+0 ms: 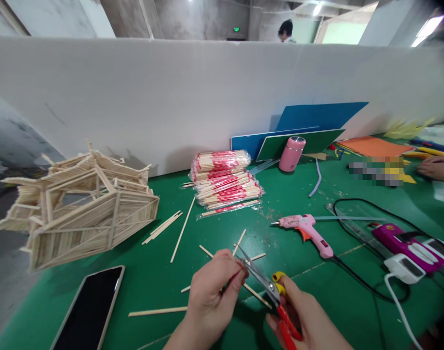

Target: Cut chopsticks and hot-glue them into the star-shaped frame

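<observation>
The right hand [309, 321] is closed around the red and yellow handles of the scissors [265, 284], nearer the person than the pink glue gun [305, 232] and slightly to its left. The left hand [213, 296], further left of the glue gun, has its fingertips [240, 273] pinched narrow right against the blade; what they pinch is too small to tell. The scissors' long axis runs diagonally, with the handles low on the right and the tip pointing up-left, away from the person. A thin stick [256, 295] lies on the green table [152, 272] under the blades, slanted the same way. Wrapped chopstick bundles [225, 182] sit beyond and left of the glue gun, and a stick-built model house [87, 204] stands far to its left.
</observation>
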Motion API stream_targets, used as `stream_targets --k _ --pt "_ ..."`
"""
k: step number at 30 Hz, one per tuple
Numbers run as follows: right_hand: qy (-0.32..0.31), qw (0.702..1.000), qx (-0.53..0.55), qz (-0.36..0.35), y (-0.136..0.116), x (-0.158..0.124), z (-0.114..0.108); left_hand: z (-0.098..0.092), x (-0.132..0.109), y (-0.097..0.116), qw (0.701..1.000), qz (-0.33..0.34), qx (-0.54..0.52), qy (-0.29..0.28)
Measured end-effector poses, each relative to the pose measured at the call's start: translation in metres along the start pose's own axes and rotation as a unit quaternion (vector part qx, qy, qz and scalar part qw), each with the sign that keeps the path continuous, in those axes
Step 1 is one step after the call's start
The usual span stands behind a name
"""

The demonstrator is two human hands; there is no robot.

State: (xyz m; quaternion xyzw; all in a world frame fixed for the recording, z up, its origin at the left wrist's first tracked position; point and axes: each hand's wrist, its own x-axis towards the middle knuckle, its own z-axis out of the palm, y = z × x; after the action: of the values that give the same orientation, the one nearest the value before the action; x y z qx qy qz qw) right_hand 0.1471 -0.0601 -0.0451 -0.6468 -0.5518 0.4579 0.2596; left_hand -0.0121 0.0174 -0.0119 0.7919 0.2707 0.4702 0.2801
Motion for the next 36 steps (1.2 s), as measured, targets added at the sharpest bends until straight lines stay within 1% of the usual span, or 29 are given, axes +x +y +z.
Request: stream_targets --k 3,6,10,13,16,20,23,26,27,28,30,33,36 --pt "-0.012 1.000 0.005 -0.008 0.007 0.000 0.002 0.000 0.000 -0.001 1.000 -0.006 -0.009 -0.001" --pt "-0.009 1.000 -0.010 -0.009 0.010 -0.002 0.002 0.000 0.000 -0.001 1.000 -0.015 -0.020 -0.006" --pt "-0.005 0.998 -0.067 -0.009 -0.001 -0.004 -0.006 0.000 0.001 0.000 0.999 -0.015 -0.024 -0.013" --pt "-0.017 0.997 -0.074 -0.005 -0.011 -0.005 -0.011 0.000 0.000 -0.001 0.999 -0.011 -0.025 -0.021" --pt "-0.014 0.998 -0.055 0.013 -0.012 -0.007 -0.011 -0.001 0.000 0.000 0.999 -0.017 -0.026 -0.027" --pt "-0.009 1.000 0.010 0.027 -0.005 -0.009 -0.006 -0.001 0.002 0.001 0.999 -0.019 -0.022 -0.035" --pt "-0.003 0.999 0.037 0.005 -0.001 -0.011 0.000 0.004 0.000 0.000 0.999 -0.016 -0.009 -0.030" --pt "0.002 0.999 0.045 -0.027 0.000 -0.008 0.004 0.011 -0.006 -0.002 0.999 -0.023 -0.002 -0.043" --pt "0.008 0.998 0.049 -0.039 0.000 -0.005 0.005 0.013 -0.009 -0.002 0.998 -0.040 -0.007 -0.039" --pt "0.017 0.997 0.054 -0.050 0.000 -0.003 0.003 0.014 -0.011 -0.002 0.997 -0.052 -0.034 -0.041" --pt "0.050 0.995 0.059 -0.061 0.003 0.003 -0.002 0.015 -0.014 -0.002 0.986 -0.128 -0.110 -0.011" --pt "0.075 0.995 0.036 -0.051 0.007 0.008 -0.012 0.012 -0.013 -0.002 0.942 -0.247 -0.227 0.011" --pt "0.073 0.996 0.024 -0.052 0.008 0.004 -0.014 0.011 -0.009 -0.002 0.907 -0.308 -0.287 0.004"
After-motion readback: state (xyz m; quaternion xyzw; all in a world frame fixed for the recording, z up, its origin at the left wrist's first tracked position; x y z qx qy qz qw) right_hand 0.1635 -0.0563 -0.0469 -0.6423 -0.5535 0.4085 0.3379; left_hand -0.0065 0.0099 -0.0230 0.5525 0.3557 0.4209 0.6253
